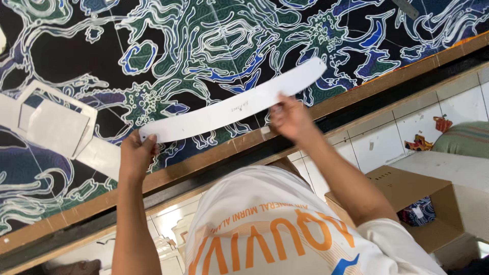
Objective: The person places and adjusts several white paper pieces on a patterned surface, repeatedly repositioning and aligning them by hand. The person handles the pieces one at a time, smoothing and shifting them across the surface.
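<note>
White tiled floor (377, 142) beside the wooden table edge (214, 158); open cardboard box (407, 193) and a green cushion (466, 138) lie near it.

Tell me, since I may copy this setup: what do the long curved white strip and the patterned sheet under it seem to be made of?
The curved white strip looks like thin card or stiff paper: matte, flat, with clean-cut edges, holding its shape between the left hand and right hand. The patterned sheet seems woven cloth, probably batik-printed cotton: matte, lying flat, in black, blue, green and white swirls.

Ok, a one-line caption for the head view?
Both hands, left and right, hold a long curved white paper pattern piece over black patterned batik fabric.
</note>
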